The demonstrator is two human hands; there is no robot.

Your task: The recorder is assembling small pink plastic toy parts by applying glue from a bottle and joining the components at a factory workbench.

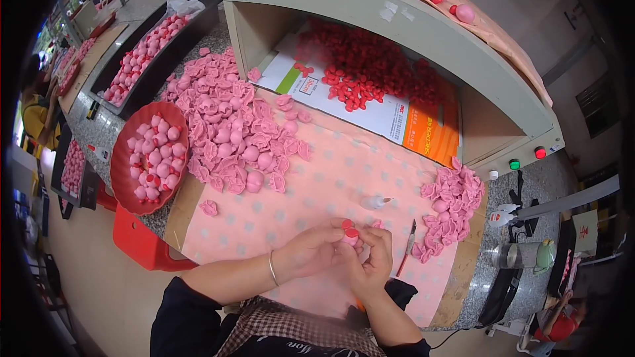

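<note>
At lower centre both hands pinch one small round pink toy [350, 237] with red caps, left hand [311, 251] and right hand [372, 263] fingers curled tight around it; rubbery pink pieces [228, 129] heap upper left beside a red bowl [126, 182].

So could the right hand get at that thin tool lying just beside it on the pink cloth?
Probably yes. The thin tool lies on bare cloth just right of the right hand, with nothing between them, but that hand and the left hand are both holding a small pink piece.

Bare pink cloth [317, 192] lies open ahead of the hands, hemmed by the large toy heap [231, 125], small heap [450, 208] and knife [407, 248].
</note>
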